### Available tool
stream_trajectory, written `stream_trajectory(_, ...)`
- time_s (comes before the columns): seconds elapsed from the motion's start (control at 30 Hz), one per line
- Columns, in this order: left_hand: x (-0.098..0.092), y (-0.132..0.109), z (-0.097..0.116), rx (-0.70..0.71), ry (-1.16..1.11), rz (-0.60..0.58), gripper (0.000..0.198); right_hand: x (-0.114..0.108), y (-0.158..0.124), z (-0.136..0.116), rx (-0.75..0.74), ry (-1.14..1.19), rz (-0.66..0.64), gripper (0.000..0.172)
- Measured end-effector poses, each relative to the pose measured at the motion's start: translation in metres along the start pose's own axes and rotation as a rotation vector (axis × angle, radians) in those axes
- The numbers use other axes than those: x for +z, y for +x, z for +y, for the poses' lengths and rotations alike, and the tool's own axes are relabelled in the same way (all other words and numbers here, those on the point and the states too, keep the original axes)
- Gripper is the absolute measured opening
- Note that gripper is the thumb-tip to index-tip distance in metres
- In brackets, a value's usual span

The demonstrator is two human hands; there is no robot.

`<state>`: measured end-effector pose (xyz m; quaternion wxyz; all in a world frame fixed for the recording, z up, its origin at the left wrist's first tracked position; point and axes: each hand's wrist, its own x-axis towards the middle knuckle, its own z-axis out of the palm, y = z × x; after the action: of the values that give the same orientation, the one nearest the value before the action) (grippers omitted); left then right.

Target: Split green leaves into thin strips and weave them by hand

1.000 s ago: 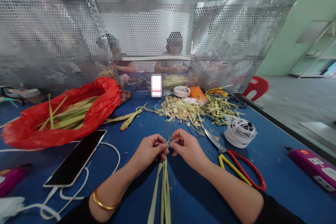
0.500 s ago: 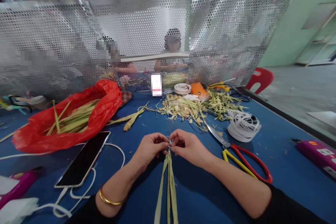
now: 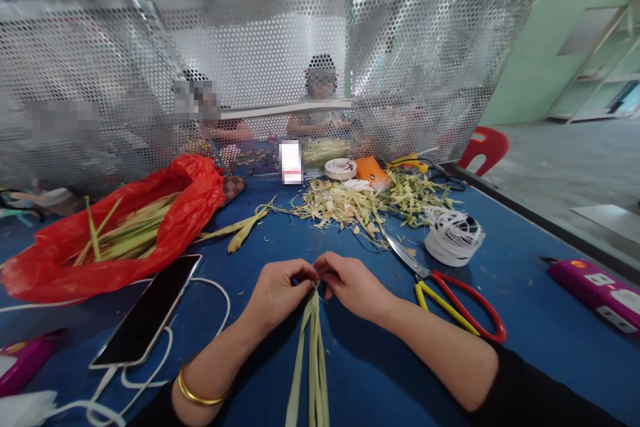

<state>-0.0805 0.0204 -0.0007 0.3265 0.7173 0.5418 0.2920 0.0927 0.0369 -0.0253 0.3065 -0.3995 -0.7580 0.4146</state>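
Working leaf strips (image 3: 313, 320) at top.
Left hand (image 3: 279, 290) is pinching; right hand (image 3: 354, 288): grip unclear; next move seemingly needing steadiness.

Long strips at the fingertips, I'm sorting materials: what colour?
Pale yellowish green strips, in the head view.

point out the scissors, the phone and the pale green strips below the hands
Scissors (image 3: 423, 273): head view, on the pivot
Phone (image 3: 147, 311): head view, on the dark screen
Pale green strips (image 3: 313, 328): head view, on their upper length
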Motion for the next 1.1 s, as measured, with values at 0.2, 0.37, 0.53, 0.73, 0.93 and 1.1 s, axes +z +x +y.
stream_trajectory(0.2, 0.0042, -0.0034, 0.0036, 0.141, 0.364, 0.088, 0.018, -0.0009, -0.0002, 0.0002, 0.013, -0.011, 0.006, 0.024)
stream_trajectory(0.37, 0.0089, -0.0085, 0.0014, 0.286, 0.720, 0.124, 0.019, 0.0000, -0.0001, -0.0009, 0.008, 0.002, 0.006, 0.020)
stream_trajectory(0.53, 0.0083, -0.0095, -0.0007, 0.354, 0.867, 0.123, 0.015, 0.0008, 0.0006, 0.0005, 0.016, 0.002, 0.004, 0.019)
stream_trajectory(0.73, 0.0079, -0.0063, -0.0023, 0.384, 0.968, 0.110, 0.013, 0.0010, 0.0007, 0.0010, 0.013, 0.010, 0.017, 0.019)
stream_trajectory(0.93, 0.0084, -0.0057, -0.0036, 0.468, 0.878, 0.167, 0.018, 0.0001, 0.0022, -0.0008, 0.031, 0.138, 0.037, 0.031)
stream_trajectory(1.1, 0.0079, -0.0064, 0.0006, 0.555, 0.823, 0.188, 0.020, -0.0007, 0.0046, 0.0008, 0.083, 0.260, 0.057, 0.023)
